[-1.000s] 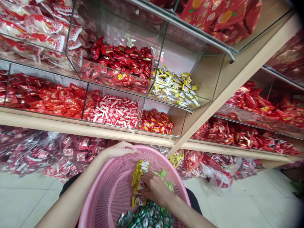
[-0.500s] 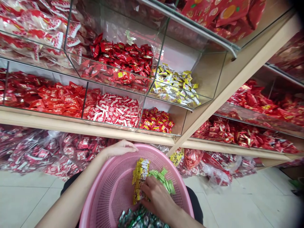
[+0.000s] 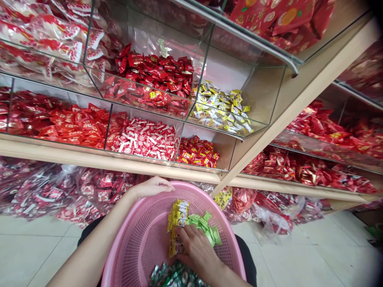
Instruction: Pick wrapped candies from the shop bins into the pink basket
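A pink mesh plastic basket [image 3: 223,217] sits between the knees. My left hand [image 3: 154,187] is closed over its far left rim, some fingertips hidden. Inside the basket, yellow-and-white wrapped candies [image 3: 180,209] stand in a stacked row along the middle. My right hand [image 3: 199,249] reaches down to the lower end of this row, fingers bent around candies there and thumb below; its grip is partly hidden. Beside the row lie flat green-wrapped candies [image 3: 206,227], just beyond the knuckles. Dark green shiny-wrapped candies [image 3: 176,276] fill the near part, under my right wrist.
Ahead stands a wooden shelf [image 3: 167,171] with clear bins of red candies [image 3: 158,75], red-and-white candies [image 3: 146,137] and yellow-and-white candies [image 3: 221,107]. Bagged candies [image 3: 98,187] lie beneath it on the tiled floor [image 3: 287,255]. A metal bar [image 3: 263,44] juts from the upper shelf.
My right hand has shifted slightly, its fingers lying straighter over the lower yellow candies. My left hand stays on the rim, and the basket is nearly still.
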Available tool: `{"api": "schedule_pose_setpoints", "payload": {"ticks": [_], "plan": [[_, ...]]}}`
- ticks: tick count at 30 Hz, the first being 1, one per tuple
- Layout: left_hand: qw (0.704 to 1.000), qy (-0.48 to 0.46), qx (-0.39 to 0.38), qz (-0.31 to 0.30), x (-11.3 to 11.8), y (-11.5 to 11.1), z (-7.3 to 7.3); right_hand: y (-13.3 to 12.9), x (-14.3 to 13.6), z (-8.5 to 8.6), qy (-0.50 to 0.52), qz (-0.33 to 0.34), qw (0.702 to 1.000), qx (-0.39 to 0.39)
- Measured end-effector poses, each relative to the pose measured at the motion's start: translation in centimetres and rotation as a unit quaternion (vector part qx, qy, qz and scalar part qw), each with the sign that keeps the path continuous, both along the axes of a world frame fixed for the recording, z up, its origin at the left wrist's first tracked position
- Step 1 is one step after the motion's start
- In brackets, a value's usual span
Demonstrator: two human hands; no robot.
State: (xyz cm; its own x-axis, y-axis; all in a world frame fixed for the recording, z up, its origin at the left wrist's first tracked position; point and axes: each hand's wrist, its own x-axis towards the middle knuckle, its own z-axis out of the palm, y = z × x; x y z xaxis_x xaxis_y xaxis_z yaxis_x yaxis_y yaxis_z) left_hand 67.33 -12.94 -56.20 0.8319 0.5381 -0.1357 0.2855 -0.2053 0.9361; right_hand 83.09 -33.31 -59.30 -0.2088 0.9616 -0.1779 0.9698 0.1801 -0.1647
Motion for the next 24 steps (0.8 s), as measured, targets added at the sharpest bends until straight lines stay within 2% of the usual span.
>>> {"api": "schedule_pose_setpoints", "payload": {"ticks": [5, 8, 11, 14, 18, 19, 21, 24], "plan": [[1.000, -0.001, 0.000, 0.004, 0.0, 0.2, -0.5, -0.3, 0.4, 0.1, 0.006, 0.003, 1.000, 0.008], [1.000, -0.007, -0.007, 0.005, 0.1, 0.3, -0.7, 0.2, 1.4, 2.1, 0.031, 0.002, 0.998, 0.055], [1.000, -0.015, -0.004, 0.005, 0.1, 0.4, -0.9, 1.6, 3.3, 7.3, 0.066, 0.007, 0.984, 0.167], [1.000, -0.016, -0.001, 0.002, 0.1, 0.4, -1.0, 3.6, 5.7, 14.6, 0.072, 0.015, 0.949, 0.306], [1.000, -0.016, 0.004, 0.005, 0.2, 0.5, -1.0, 7.2, 8.7, 24.3, 0.034, -0.034, 0.883, 0.466], [1.000, -0.015, 0.003, 0.006, 0.2, 0.5, -1.0, 8.3, 9.3, 26.3, 0.019, -0.056, 0.872, 0.485], [1.000, -0.014, -0.001, 0.008, 0.2, 0.5, -1.1, 10.7, 10.5, 29.3, -0.032, -0.107, 0.870, 0.480], [1.000, -0.021, -0.006, 0.014, 0.2, 0.6, -1.4, 14.1, 11.5, 31.7, -0.135, -0.213, 0.888, 0.384]]}}
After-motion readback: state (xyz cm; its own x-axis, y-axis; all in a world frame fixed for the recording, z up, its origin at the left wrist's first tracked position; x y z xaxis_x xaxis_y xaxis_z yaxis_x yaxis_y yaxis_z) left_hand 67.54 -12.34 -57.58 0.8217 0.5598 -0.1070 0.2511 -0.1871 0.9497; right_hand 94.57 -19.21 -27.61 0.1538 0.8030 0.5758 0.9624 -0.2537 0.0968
